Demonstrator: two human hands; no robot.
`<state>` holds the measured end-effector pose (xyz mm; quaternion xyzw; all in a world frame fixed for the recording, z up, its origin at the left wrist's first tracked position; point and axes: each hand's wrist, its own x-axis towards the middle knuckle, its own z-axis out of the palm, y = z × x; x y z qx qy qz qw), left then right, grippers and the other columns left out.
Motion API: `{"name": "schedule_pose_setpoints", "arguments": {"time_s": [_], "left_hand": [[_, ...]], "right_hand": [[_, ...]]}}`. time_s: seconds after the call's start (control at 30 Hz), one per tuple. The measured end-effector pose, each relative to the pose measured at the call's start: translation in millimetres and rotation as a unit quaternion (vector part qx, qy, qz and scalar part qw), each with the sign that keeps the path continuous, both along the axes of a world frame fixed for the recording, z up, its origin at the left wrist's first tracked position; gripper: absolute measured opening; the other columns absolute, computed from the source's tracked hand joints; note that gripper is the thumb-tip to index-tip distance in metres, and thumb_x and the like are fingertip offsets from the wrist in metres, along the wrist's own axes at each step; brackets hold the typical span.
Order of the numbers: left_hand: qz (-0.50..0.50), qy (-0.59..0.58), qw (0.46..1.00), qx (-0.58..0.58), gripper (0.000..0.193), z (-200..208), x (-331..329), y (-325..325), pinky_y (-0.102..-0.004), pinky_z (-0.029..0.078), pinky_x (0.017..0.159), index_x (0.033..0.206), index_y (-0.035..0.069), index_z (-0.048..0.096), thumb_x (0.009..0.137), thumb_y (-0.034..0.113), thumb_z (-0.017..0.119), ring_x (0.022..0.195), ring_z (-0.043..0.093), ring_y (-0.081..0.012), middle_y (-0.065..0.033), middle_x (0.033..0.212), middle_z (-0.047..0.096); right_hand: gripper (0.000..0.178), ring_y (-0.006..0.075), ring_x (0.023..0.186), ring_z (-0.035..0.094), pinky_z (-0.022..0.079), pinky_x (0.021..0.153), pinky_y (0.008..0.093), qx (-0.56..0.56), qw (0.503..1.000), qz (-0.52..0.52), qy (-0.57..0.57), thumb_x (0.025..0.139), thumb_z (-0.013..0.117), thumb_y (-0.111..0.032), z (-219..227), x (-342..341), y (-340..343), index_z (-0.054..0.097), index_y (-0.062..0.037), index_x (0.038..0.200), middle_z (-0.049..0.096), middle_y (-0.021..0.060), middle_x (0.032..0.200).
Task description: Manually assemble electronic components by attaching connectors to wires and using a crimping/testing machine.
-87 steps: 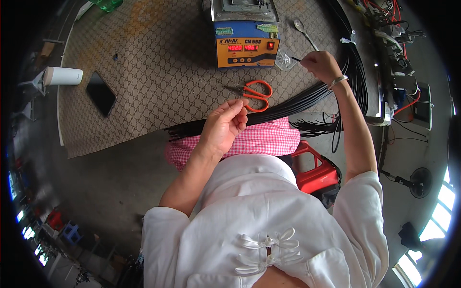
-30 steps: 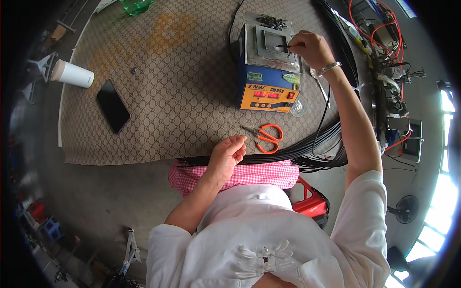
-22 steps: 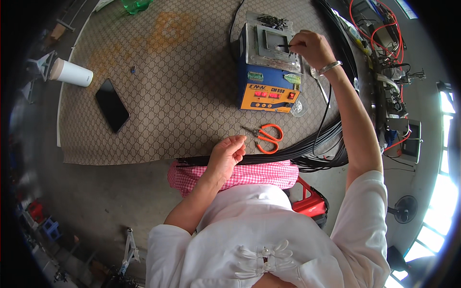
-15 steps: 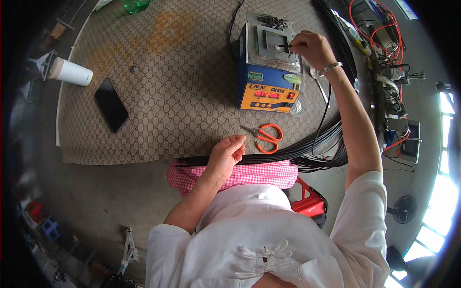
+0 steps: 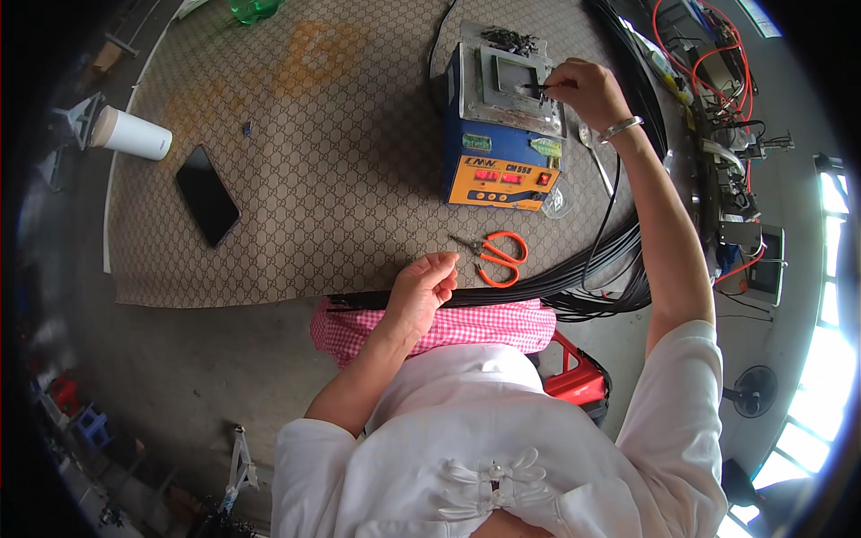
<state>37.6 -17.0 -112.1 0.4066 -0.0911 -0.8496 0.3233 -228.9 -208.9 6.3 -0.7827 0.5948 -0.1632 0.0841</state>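
My right hand (image 5: 587, 94) is closed in a pinch on a short black wire piece (image 5: 536, 89) and holds it over the square metal tank of a soldering pot (image 5: 517, 72). The wire's tip is at the inner side of the tank; whether it dips into the solder is too small to tell. The pot has a blue body and an orange front panel with lit red displays. My left hand (image 5: 420, 294) hovers by the table's front edge, fingers curled together with nothing visible in them. Just beyond its fingertips lie orange-handled scissors (image 5: 502, 258).
Dark scraps (image 5: 509, 40) are heaped at the pot's back. A spoon (image 5: 599, 161) and a small clear dish (image 5: 558, 203) lie right of it. Long black cables (image 5: 601, 269) run along the right and front edges. At left are a phone (image 5: 208, 195) and a white cup (image 5: 133, 134).
My right hand has shifted slightly to the right with the black wire piece, still over the pot. The left hand stays where it was.
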Motion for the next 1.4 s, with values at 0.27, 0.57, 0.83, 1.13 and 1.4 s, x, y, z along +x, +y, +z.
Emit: {"name": "schedule_pose_setpoints", "arguments": {"time_s": [0.27,0.57,0.83,1.13,1.4], "left_hand": [[0.003,-0.001,1.0,0.009,0.013,0,0,0,-0.0194,0.037,0.056,0.092,0.006,0.057,0.084,0.017,0.056,0.062,0.047,-0.0055,0.0026,0.071,0.052],[0.003,0.006,1.0,-0.009,0.013,2,0,2,-0.0195,0.038,0.056,0.092,0.006,0.057,0.085,0.017,0.056,0.062,0.048,-0.0055,0.0024,0.071,0.053],[0.012,0.029,0.998,-0.056,0.013,32,-4,-5,-0.0197,0.039,0.058,0.094,0.005,0.057,0.085,0.014,0.055,0.062,0.049,-0.0059,0.0019,0.07,0.054],[0.022,0.031,0.994,-0.105,0.014,51,-13,-12,-0.0194,0.041,0.059,0.096,0.003,0.056,0.085,0.012,0.055,0.062,0.05,-0.0066,0.0006,0.071,0.055],[0.025,0.019,0.992,-0.123,0.013,50,-12,-11,-0.0186,0.04,0.058,0.095,0.004,0.057,0.085,0.012,0.055,0.062,0.05,-0.0062,0.001,0.071,0.054]], "right_hand": [[0.011,0.0213,0.072,0.061,0.047,0.067,0.0298,0.005,1.0,0.009,0.016,0.067,0.065,-0.012,-2,2,-3,0.065,-0.006,0.077,0.062,0.0065,0.078],[0.011,0.0139,0.067,0.062,0.048,0.062,0.0267,0.001,0.997,-0.01,-0.082,0.069,0.067,-0.011,1,-3,11,0.067,-0.0059,0.079,0.064,0.0047,0.074],[0.009,0.0032,0.049,0.044,0.033,0.042,0.017,0.153,0.874,-0.053,-0.458,0.074,0.066,-0.005,7,6,70,0.065,-0.0022,0.082,0.059,0.0003,0.064],[0.01,0.0029,0.049,0.041,0.031,0.042,0.0159,0.161,0.811,-0.047,-0.56,0.077,0.064,-0.005,3,17,115,0.063,0.0009,0.086,0.055,-0.0005,0.063],[0.012,0.0016,0.049,0.044,0.033,0.042,0.015,0.116,0.871,-0.059,-0.473,0.08,0.06,-0.006,9,22,119,0.063,0.0011,0.09,0.055,-0.0011,0.06]]}}
